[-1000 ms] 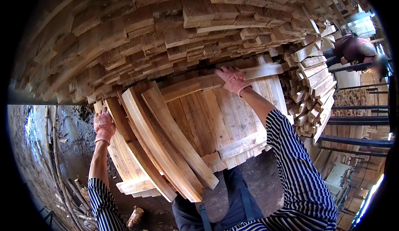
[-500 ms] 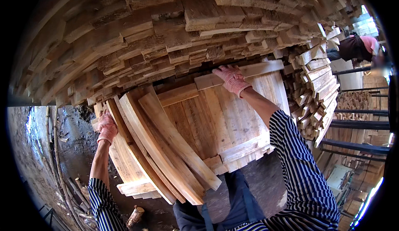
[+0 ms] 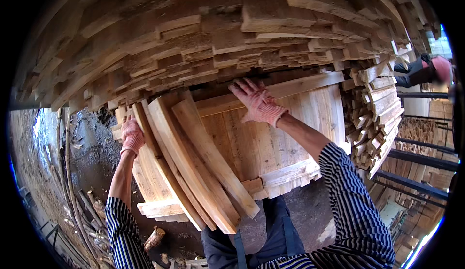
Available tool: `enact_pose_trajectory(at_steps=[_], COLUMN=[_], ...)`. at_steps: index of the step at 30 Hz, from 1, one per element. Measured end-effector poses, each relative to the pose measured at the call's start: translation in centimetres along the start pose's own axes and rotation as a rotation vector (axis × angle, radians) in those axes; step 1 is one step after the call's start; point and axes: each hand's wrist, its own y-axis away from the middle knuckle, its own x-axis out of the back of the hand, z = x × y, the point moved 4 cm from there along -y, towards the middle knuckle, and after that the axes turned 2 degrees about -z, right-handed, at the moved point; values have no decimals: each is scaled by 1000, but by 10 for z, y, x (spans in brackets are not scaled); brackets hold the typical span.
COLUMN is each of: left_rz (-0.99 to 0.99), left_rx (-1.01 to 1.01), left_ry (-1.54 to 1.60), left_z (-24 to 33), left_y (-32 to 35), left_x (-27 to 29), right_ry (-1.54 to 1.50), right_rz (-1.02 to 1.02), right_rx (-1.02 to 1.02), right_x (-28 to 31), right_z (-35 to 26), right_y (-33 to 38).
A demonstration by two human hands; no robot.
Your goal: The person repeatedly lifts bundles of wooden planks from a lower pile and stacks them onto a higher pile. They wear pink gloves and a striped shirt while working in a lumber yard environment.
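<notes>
A row of planks forms a panel (image 3: 249,140) in front of me. A long wooden strip (image 3: 305,86) lies across its far edge. My right hand (image 3: 261,103), in a pink glove, rests open on this strip with fingers spread. On the left, several long boards (image 3: 186,160) lie lengthwise over the planks, their near ends jutting toward me. My left hand (image 3: 131,136), also gloved, has its fingers curled on a short wooden strip (image 3: 116,132) at the far left end, beside the outermost board. Another strip (image 3: 286,173) crosses the panel's near edge.
A tall stack of cut boards (image 3: 208,36) rises just beyond the panel. More stacked wood (image 3: 375,114) stands at the right, near dark metal bars (image 3: 421,160). A person (image 3: 426,70) bends at far right. Poles (image 3: 68,167) and a log (image 3: 154,238) lie at left.
My right hand has slid left along the far strip and spread its fingers, covering where two strip pieces met. My left hand stays at the left end. The view has shifted slightly.
</notes>
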Motion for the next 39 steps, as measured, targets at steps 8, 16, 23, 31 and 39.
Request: enact_pose_trajectory(at_steps=[8,16,23,31,39], left_rz=[216,552,-145,-185,144], left_rx=[-154,45,-177,-68,275], left_ry=[138,563,2155,2306,1631], left_z=[53,20,93,105,29], left_y=[24,98,194,225,254], left_x=[36,30,-57,-17,-19], right_ry=[-61,-338,-1238,-1145,-535], right_rz=[120,341,-301,-188,285], right_rx=[-71,-191,-565,-695,-848], right_x=[-36,-1,-62,-48,-3], right_z=[26,-77,-177,-142,-104], right_y=[-13,35,93,132,159])
